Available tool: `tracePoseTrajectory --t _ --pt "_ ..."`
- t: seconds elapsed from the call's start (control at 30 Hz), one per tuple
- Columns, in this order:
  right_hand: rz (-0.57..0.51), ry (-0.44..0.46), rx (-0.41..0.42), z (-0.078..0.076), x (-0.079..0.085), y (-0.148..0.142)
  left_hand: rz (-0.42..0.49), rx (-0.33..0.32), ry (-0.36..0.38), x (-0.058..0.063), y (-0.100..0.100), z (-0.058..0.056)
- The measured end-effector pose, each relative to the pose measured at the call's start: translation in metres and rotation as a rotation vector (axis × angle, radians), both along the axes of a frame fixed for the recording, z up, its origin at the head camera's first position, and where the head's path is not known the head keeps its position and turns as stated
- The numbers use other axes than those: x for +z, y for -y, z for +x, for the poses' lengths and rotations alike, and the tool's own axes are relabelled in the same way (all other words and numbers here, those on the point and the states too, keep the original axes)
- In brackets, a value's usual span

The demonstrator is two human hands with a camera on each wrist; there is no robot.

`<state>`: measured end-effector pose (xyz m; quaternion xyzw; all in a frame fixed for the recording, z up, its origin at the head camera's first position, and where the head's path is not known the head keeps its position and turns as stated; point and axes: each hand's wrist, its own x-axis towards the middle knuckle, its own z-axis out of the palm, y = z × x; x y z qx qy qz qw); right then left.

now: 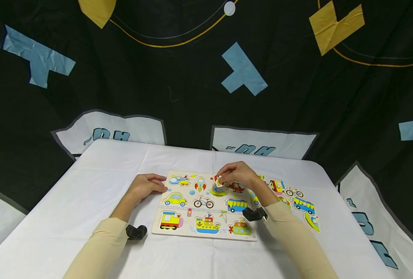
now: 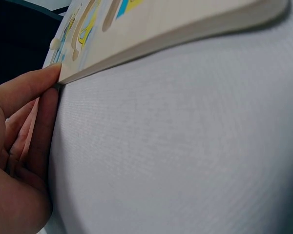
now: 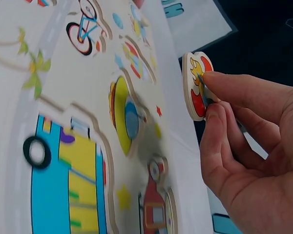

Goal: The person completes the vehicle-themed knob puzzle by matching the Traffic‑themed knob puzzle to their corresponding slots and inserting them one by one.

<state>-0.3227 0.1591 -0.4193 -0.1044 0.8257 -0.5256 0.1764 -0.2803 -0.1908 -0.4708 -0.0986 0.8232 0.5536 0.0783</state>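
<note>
Between thumb and fingers my right hand (image 1: 239,173) pinches a wooden rocket puzzle piece (image 3: 198,87) with red fins and a yellow flame. It is held above the far part of the puzzle board (image 1: 206,229), near the flying saucer picture (image 1: 218,192). The rocket outline (image 1: 199,184) on the board lies just left of it. At the board's left edge, my left hand (image 1: 146,187) grips the rim, one fingertip on top and the thumb against the side. A pale peg (image 2: 54,44) stands up from the board beyond those fingers.
Several loose pieces lie right of the board, partly behind my right forearm: a train (image 1: 277,186), a bicycle (image 1: 294,192), a bus (image 1: 304,205) and a flying saucer (image 1: 312,222). A white cloth covers the table (image 1: 70,217). Behind it hangs a black backdrop (image 1: 178,89).
</note>
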Motion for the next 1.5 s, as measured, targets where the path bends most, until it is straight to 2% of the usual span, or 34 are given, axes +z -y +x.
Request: tracePoseTrajectory --t 0.37,0.57,0.7,1.2,1.5 --pt "0.061 0.009 -0.006 -0.01 -0.009 0.032 0.015 -0.001 0.002 -0.001 0.0 0.0" --pt "0.031 -0.002 0.013 -0.01 -0.017 0.045 -0.007 -0.005 0.009 0.0 0.0 0.002" --pt "0.049 -0.017 0.022 -0.01 -0.022 0.052 -0.033 -0.005 0.002 0.001 0.001 0.002" --pt "0.041 0.03 0.006 -0.008 -0.03 0.065 -0.055 -0.01 0.001 -0.001 0.001 -0.001" --pt "0.093 0.028 -0.016 -0.008 -0.031 0.066 -0.06 -0.004 0.002 -0.002 0.001 -0.001"
